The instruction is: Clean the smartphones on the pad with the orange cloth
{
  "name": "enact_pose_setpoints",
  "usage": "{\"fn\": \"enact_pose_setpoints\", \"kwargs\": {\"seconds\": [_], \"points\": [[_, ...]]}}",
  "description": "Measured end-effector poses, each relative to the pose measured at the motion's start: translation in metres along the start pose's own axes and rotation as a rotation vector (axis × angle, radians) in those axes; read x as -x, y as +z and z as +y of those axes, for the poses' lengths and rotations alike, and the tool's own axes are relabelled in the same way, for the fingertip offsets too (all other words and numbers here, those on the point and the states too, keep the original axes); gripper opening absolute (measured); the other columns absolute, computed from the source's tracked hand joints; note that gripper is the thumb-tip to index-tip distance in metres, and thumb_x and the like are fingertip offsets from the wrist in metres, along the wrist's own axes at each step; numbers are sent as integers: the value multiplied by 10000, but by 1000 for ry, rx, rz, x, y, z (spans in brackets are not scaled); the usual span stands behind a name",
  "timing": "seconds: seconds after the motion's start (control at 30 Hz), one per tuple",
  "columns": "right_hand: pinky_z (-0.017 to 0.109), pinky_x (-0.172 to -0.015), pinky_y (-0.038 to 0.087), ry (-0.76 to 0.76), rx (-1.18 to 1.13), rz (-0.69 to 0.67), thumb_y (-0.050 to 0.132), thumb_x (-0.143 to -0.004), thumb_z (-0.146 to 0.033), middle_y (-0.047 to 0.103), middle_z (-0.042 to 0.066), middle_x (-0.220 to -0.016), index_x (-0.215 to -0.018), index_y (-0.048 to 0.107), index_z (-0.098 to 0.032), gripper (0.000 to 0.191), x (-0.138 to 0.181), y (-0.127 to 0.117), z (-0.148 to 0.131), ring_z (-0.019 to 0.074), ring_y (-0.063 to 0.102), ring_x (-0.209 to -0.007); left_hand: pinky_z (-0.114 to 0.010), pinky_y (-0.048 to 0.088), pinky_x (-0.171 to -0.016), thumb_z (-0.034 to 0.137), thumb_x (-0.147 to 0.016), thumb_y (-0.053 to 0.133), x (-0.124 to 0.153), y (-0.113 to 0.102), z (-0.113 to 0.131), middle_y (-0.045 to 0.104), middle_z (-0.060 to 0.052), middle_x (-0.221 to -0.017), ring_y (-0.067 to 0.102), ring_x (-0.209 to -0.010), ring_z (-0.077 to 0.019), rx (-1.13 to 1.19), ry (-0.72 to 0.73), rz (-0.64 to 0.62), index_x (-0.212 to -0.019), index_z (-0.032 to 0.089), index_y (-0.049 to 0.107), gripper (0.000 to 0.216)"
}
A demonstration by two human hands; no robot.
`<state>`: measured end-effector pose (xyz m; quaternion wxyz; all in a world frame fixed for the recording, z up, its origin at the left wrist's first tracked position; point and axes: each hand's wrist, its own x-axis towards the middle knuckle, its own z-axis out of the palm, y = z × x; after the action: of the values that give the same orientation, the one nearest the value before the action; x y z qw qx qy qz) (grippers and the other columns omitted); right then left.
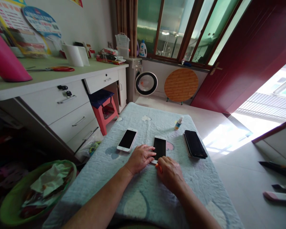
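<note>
A white phone with a dark screen lies in the middle of a pale blue padded cloth. My left hand rests flat beside it, fingers stretched out onto the phone's left edge. My right hand is curled at the phone's near end, its fingertips pressed together there; what they pinch is hidden. A second white phone lies to the left, untouched. A stack of dark flat screens or cases sits to the right, and a small spray bottle stands behind it.
A white desk with drawers runs along the left, with a pink stool under it. A green basin of rubbish sits at lower left. A washing machine, a folded round table and a red door stand beyond.
</note>
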<state>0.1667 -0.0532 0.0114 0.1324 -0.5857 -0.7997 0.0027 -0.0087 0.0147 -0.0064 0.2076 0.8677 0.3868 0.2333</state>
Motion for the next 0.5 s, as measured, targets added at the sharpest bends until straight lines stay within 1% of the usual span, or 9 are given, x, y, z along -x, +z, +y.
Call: {"fn": "enact_pose_setpoints", "kwargs": {"seconds": [0.1, 0.2, 0.33, 0.43, 0.5], "points": [[269, -622, 283, 43, 20, -46, 573, -807, -122, 609, -5, -756, -750, 550, -206, 105, 4, -4, 9, 141, 538, -709, -387, 391, -985, 256, -865, 644, 0, 0, 0, 632, 0, -1256, 539, -1154, -214, -4, -2, 8, -1084, 303, 699, 230], [267, -623, 283, 39, 18, -55, 572, -806, -128, 614, -2, -759, -743, 553, -205, 101, 4, -4, 11, 139, 540, -706, -392, 387, -994, 266, -870, 638, 1, 1, -1, 630, -3, -1258, 538, -1157, -216, -6, -5, 8, -1082, 303, 701, 225], [274, -629, 290, -47, -27, -12, 543, -844, -145, 609, 2, -743, -737, 570, -199, 123, -1, 3, 4, 138, 531, -690, -384, 395, -983, 264, -870, 634, 0, 2, -2, 628, 4, -1262, 537, -1157, -216, -5, -4, 12, -1081, 307, 701, 226], [281, -640, 295, -132, -50, 29, 525, -879, -170, 616, 10, -757, -777, 595, -193, 126, -5, 11, -5, 145, 527, -697, -388, 386, -996, 260, -872, 628, 0, 1, -2, 627, 7, -1264, 534, -1161, -218, -9, -1, 4, -1085, 308, 700, 230], [282, -645, 296, -152, -46, 36, 523, -890, -175, 626, 17, -771, -808, 606, -190, 118, -7, 14, -9, 150, 528, -707, -393, 382, -1002, 264, -876, 624, -1, 1, -1, 624, 6, -1268, 529, -1168, -222, -11, 0, -4, -1095, 306, 696, 235]]}}
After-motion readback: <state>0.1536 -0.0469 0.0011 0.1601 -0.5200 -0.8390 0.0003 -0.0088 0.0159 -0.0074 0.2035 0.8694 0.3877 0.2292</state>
